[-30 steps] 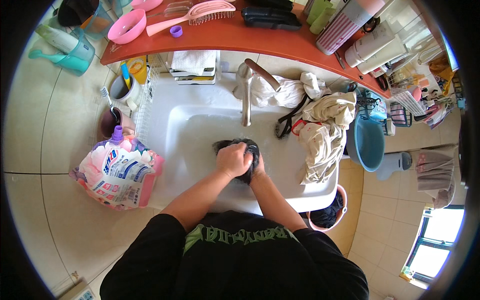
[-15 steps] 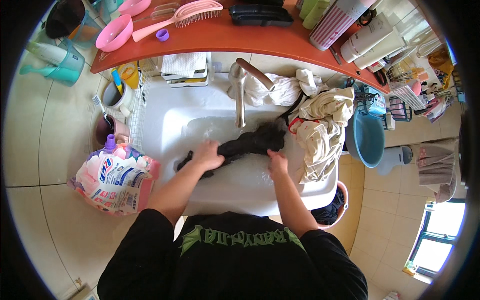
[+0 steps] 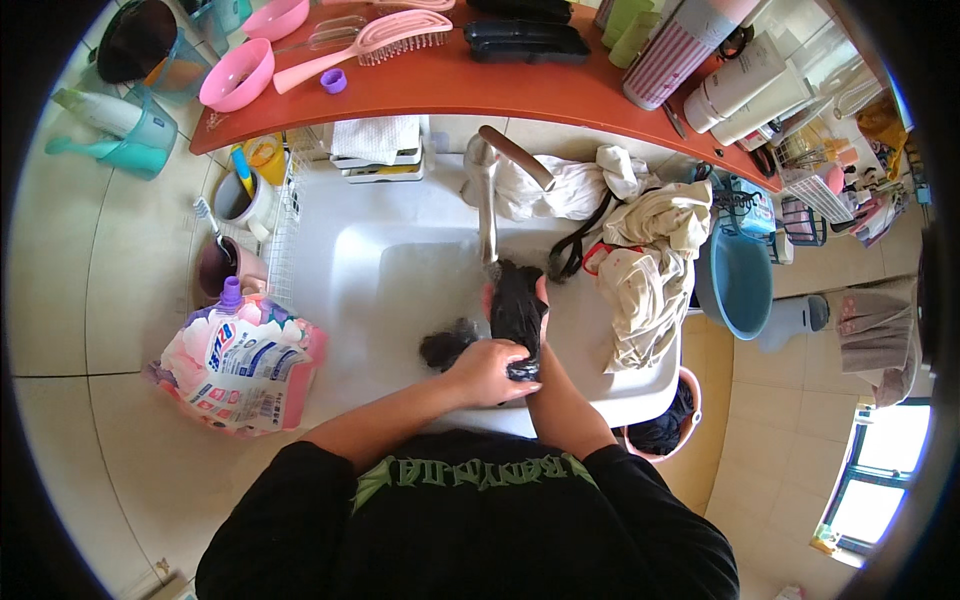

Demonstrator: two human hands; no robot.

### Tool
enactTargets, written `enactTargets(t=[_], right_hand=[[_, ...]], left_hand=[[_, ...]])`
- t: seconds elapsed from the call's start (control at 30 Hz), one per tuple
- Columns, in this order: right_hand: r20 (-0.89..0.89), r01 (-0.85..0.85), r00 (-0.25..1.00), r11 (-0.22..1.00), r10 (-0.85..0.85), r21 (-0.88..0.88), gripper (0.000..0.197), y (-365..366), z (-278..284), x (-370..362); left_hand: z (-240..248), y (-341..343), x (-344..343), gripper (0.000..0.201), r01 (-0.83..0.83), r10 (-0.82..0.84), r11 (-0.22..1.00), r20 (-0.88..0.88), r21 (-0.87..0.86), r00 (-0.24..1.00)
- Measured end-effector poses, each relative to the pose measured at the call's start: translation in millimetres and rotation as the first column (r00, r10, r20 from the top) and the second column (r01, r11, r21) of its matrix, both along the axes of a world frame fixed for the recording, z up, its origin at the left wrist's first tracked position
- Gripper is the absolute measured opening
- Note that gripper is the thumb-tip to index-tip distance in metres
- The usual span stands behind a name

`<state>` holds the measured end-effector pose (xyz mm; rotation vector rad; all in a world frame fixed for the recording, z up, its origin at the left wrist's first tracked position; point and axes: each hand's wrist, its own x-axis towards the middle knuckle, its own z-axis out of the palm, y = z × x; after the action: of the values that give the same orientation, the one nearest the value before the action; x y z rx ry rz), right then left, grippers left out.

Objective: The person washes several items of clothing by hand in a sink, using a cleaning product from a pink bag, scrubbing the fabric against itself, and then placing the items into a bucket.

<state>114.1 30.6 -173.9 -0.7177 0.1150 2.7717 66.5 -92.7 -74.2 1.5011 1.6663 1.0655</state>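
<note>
A dark, wet black cloth (image 3: 515, 305) is bunched up under the faucet (image 3: 487, 205), over the white sink (image 3: 350, 370). My left hand (image 3: 488, 370) is closed around its near end, close to my right wrist. My right hand (image 3: 544, 305) lies beneath the cloth and cups it, with fingers showing along both sides; the palm is hidden. Another dark part (image 3: 450, 345) lies in the shallow water to the left. Whether it joins the held cloth, I cannot tell.
Cream cloth (image 3: 640, 300) is heaped on the sink's right edge, with white cloth (image 3: 560, 190) behind the faucet. Left of the sink stand a detergent pouch (image 3: 245, 360) and cups (image 3: 240, 205). An orange-red shelf (image 3: 420, 90) crosses above. A blue basin (image 3: 738, 280) sits right.
The black cloth, stretched sideways across the basin before, is now gathered under the faucet. My left hand has moved right and my right hand has gone beneath the cloth.
</note>
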Motion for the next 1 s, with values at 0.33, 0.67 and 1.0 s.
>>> enactTargets(t=[0.33, 0.67, 1.0], right_hand=[[-0.575, 0.063, 0.818, 0.995, -0.007, 0.077, 0.040, -28.4, -41.0, -12.2], [0.564, -0.397, 0.802, 0.527, -0.199, 0.751, 0.046, 16.2, -4.2, 29.3], [0.733, -0.278, 0.497, 0.714, -0.464, 0.642, 0.071, -9.5, -47.6, 24.6]], left_hand=[[-28.1, 36.0, -2.7, 0.028, -0.387, 0.406, 0.913, -0.371, 0.128, 0.835], [-111.1, -17.6, -110.6, 0.055, -0.305, 0.325, 0.749, -0.074, -0.588, 0.943], [-93.2, 13.5, -34.1, 0.028, -0.588, 0.400, 0.635, -0.439, -0.500, 0.805]])
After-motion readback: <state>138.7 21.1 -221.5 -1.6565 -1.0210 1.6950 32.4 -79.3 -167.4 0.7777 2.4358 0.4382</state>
